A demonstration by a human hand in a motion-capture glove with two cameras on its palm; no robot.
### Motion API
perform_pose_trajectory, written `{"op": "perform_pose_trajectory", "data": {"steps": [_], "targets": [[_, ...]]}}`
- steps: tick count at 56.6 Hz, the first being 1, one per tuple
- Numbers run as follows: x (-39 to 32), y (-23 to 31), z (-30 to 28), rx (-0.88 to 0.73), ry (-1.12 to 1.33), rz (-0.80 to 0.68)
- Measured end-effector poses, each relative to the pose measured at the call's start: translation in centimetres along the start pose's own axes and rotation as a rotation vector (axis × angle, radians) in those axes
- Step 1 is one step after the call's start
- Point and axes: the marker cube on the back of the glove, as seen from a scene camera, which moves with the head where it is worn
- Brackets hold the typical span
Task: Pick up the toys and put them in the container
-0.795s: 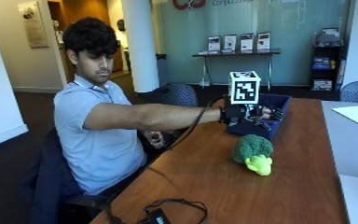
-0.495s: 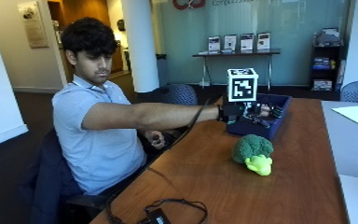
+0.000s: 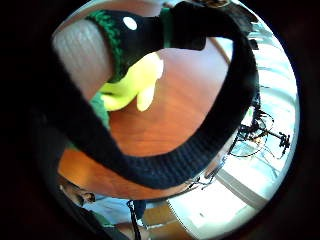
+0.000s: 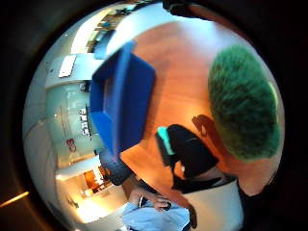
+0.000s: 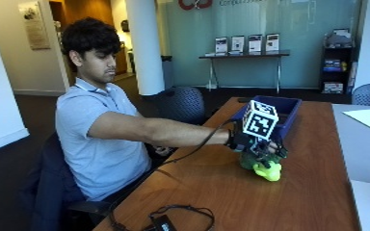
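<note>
A: Where is the toy (image 5: pixel 262 166) sitting right now?

B: It is lying on the desk (image 5: pixel 236 197), just short of the blue container (image 5: pixel 286 107). The gloved right hand (image 5: pixel 257 145) is hanging directly over it, arm stretching out almost straight from the shoulder.

A: Are the fingers (image 3: pixel 150 30) holding it?

B: I cannot tell; they are curving down around the green top, but contact is hiding behind the glove.

A: How is it likely handling?

B: Judging by the fuzzy green head and yellow body, it is looking plush: light, soft, squashy, not fragile. Taking it around the round green head seems safest.
</note>
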Motion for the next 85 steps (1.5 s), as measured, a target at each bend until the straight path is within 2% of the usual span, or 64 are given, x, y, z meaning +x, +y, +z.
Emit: {"op": "perform_pose_trajectory", "data": {"steps": [3, 8, 23, 37, 50, 58, 69, 77, 85], "targets": [[0.3, -0.5, 1.4, -0.007, -0.013, 0.01], [0.3, -1.1, 1.7, 0.121, -0.023, -0.002], [0.1, -0.6, -2.0, 0.386, 0.063, -0.058], [-4.6, 2.8, -11.6, 0.501, -0.043, -0.149], [-15.0, 5.9, -19.5, 0.564, -0.064, -0.298], [-22.6, 6.8, -21.3, 0.559, -0.065, -0.393], [-30.4, 5.5, -19.2, 0.478, -0.05, -0.471], [-30.2, 3.8, -16.2, 0.194, 0.07, -0.362], [-28.9, 2.7, -14.5, 0.213, 0.069, -0.357]]}}
